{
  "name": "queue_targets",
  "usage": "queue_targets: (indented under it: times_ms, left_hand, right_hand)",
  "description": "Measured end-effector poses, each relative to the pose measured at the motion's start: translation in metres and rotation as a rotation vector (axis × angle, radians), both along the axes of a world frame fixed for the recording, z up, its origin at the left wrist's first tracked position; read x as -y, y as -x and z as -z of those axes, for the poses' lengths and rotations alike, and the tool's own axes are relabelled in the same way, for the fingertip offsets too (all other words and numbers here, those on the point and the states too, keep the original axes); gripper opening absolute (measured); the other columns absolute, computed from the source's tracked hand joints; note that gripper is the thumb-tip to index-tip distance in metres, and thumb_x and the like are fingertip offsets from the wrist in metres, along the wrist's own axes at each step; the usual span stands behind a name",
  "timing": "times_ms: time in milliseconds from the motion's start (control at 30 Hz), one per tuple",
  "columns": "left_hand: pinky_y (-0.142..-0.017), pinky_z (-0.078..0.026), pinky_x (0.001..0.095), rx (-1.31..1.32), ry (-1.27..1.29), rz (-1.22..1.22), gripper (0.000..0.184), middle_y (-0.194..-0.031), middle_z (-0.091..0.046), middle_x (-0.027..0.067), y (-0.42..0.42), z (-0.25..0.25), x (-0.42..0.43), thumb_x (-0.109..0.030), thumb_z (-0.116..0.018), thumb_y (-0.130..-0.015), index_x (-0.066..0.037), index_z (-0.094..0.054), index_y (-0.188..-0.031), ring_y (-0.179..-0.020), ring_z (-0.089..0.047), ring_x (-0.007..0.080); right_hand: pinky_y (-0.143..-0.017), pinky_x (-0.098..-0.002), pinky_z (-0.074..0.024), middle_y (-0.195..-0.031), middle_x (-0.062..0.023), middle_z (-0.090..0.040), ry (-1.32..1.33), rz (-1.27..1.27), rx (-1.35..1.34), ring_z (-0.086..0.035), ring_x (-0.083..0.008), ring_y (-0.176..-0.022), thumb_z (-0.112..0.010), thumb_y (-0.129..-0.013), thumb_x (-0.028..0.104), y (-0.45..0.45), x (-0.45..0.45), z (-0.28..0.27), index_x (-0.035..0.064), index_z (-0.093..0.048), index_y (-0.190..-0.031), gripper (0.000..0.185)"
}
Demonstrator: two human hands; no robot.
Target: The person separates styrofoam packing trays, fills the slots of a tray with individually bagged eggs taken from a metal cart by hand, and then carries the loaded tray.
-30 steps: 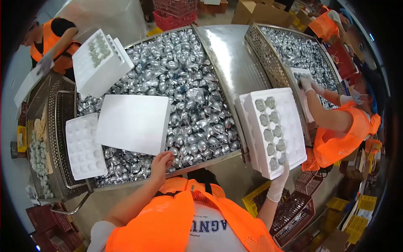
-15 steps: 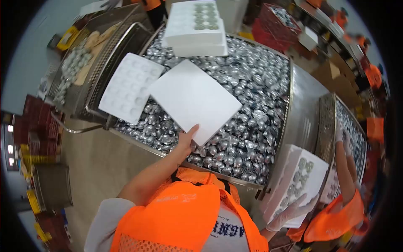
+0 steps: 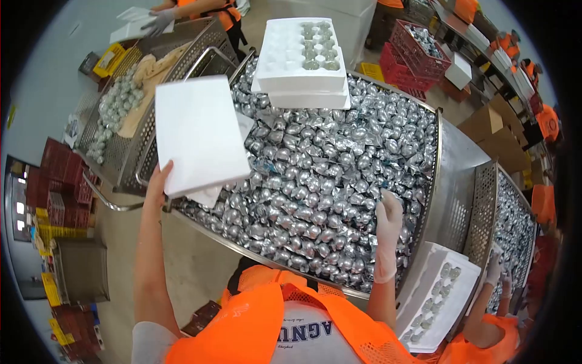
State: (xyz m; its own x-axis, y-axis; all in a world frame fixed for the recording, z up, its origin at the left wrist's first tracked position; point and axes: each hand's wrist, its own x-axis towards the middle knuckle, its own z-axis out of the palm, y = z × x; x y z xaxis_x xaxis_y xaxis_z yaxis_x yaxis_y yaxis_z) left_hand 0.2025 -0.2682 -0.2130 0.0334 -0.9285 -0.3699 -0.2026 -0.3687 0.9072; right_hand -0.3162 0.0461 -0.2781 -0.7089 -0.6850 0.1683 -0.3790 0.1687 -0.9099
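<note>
My bare left hand [image 3: 159, 181] grips the lower left corner of a white foam lid [image 3: 199, 134], tilted over the bin's left side. Beneath the lid, a white tray is mostly hidden. My gloved right hand [image 3: 389, 219] hovers over the silver-wrapped balls [image 3: 315, 200] at the bin's right, apparently holding nothing, its fingers partly extended. Stacked white foam boxes [image 3: 285, 54] stand at the bin's far edge, the top one partly filled with greenish round pieces. Another foam tray [image 3: 433, 303] with similar pieces rests at the lower right.
A perforated bin [image 3: 206, 36] with clear balls [image 3: 118, 103] and a cloth stands left. Metal bin edges [image 3: 267, 262] border the balls. Co-workers' gloved hands show at the upper left [image 3: 160, 22] and lower right [image 3: 494, 269]. Red crates [image 3: 418, 51] stand behind.
My left hand has lifted the white lid and carried it left, over the tray. My right hand has left the lower-right foam tray and come over the wrapped balls. The view has turned.
</note>
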Motion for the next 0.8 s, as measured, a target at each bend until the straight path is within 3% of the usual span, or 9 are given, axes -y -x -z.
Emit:
queue_targets:
  times_ms: [67, 133, 200, 300, 367, 433, 567, 667, 800]
  left_hand:
    - [-0.102, -0.044, 0.0382, 0.302, -0.041, 0.111, 0.072, -0.132, -0.055, 0.0198, -0.033, 0.037, 0.043, -0.032, -0.070, -0.089, 0.003, -0.039, -0.143, -0.119, -0.055, 0.0285]
    - [-0.110, -0.034, 0.0428, 1.077, 0.464, 0.034, 0.079, -0.143, -0.042, 0.0268, -0.023, 0.041, 0.063, -0.032, -0.074, -0.083, 0.004, -0.038, -0.143, -0.132, -0.041, 0.0388]
    - [-0.111, -0.031, 0.0449, 1.134, 0.868, 0.033, 0.076, -0.142, -0.041, 0.0265, 0.039, -0.007, 0.061, -0.029, -0.074, -0.083, 0.003, -0.039, -0.142, -0.134, -0.036, 0.0414]
    - [-0.109, -0.034, 0.0429, 0.689, 0.989, 0.344, 0.064, -0.138, -0.047, 0.0214, 0.117, -0.029, 0.105, -0.023, -0.071, -0.087, 0.001, -0.043, -0.139, -0.130, -0.043, 0.0349]
    - [-0.106, -0.038, 0.0376, 0.270, 0.636, 0.431, 0.061, -0.139, -0.048, 0.0170, 0.170, -0.016, 0.150, -0.034, -0.060, -0.097, 0.001, -0.041, -0.143, -0.127, -0.048, 0.0276]
    - [-0.111, -0.034, 0.0386, -0.143, 0.281, 0.443, 0.083, -0.147, -0.040, 0.0206, 0.217, -0.001, 0.194, -0.058, -0.048, -0.096, 0.006, -0.031, -0.146, -0.133, -0.043, 0.0301]
    - [-0.109, -0.036, 0.0401, -0.293, -0.178, 0.283, 0.104, -0.148, -0.037, 0.0202, 0.272, 0.054, 0.292, -0.077, -0.039, -0.087, 0.008, -0.029, -0.146, -0.130, -0.046, 0.0316]
    - [-0.110, -0.034, 0.0428, -0.430, -0.422, 0.250, 0.112, -0.152, -0.034, 0.0213, 0.299, 0.071, 0.323, -0.084, -0.034, -0.083, 0.009, -0.029, -0.145, -0.138, -0.037, 0.0355]
    - [-0.108, -0.040, 0.0460, -0.694, -0.279, 0.523, 0.090, -0.143, -0.048, 0.0159, 0.351, 0.082, 0.317, -0.076, -0.030, -0.091, -0.005, -0.040, -0.145, -0.130, -0.049, 0.0319]
  right_hand:
    - [-0.095, -0.0310, -0.0458, -0.123, -0.0098, -0.060, -0.018, -0.036, 0.069, -0.058, -0.0200, -0.111, -0.065, -0.090, 0.012, 0.000, 0.043, 0.002, 0.0049, -0.062, -0.123, 0.034]
    - [-0.094, -0.0307, -0.0456, -0.119, -0.0129, -0.063, 0.013, 0.013, 0.306, -0.060, -0.0202, -0.110, -0.064, -0.091, 0.017, 0.004, 0.086, -0.009, -0.0007, -0.062, -0.122, 0.036]
    - [-0.094, -0.0307, -0.0456, -0.120, -0.0157, -0.064, -0.027, -0.020, 0.217, -0.060, -0.0210, -0.109, -0.062, -0.093, 0.022, 0.025, 0.126, -0.016, -0.0056, -0.061, -0.123, 0.040]
    - [-0.098, -0.0314, -0.0419, -0.120, -0.0166, -0.065, -0.062, 0.012, 0.278, -0.059, -0.0211, -0.110, -0.056, -0.096, 0.037, 0.040, 0.197, -0.045, -0.0072, -0.060, -0.123, 0.053]
    - [-0.103, -0.0317, -0.0380, -0.123, -0.0167, -0.063, -0.033, -0.026, 0.350, -0.055, -0.0211, -0.116, -0.054, -0.096, 0.044, 0.057, 0.240, -0.035, -0.0083, -0.057, -0.127, 0.061]
    - [-0.106, -0.0320, -0.0344, -0.129, -0.0168, -0.059, -0.007, -0.073, 0.467, -0.051, -0.0208, -0.122, -0.053, -0.097, 0.049, 0.066, 0.282, -0.041, -0.0093, -0.053, -0.131, 0.068]
    - [-0.109, -0.0338, -0.0297, -0.137, -0.0136, -0.052, 0.251, -0.124, 0.562, -0.043, -0.0203, -0.128, -0.050, -0.097, 0.054, 0.121, 0.362, 0.012, -0.0082, -0.045, -0.138, 0.075]
    - [-0.109, -0.0315, -0.0338, -0.139, -0.0198, -0.051, -0.024, -0.127, 0.575, -0.047, -0.0250, -0.129, -0.038, -0.099, 0.059, 0.163, 0.416, 0.039, -0.0094, -0.042, -0.139, 0.080]
    - [-0.101, -0.0349, -0.0468, -0.129, -0.0137, -0.059, 0.199, -0.290, 1.058, -0.057, -0.0209, -0.117, -0.041, -0.101, 0.052, 0.136, 0.453, 0.020, 0.0000, -0.050, -0.134, 0.062]
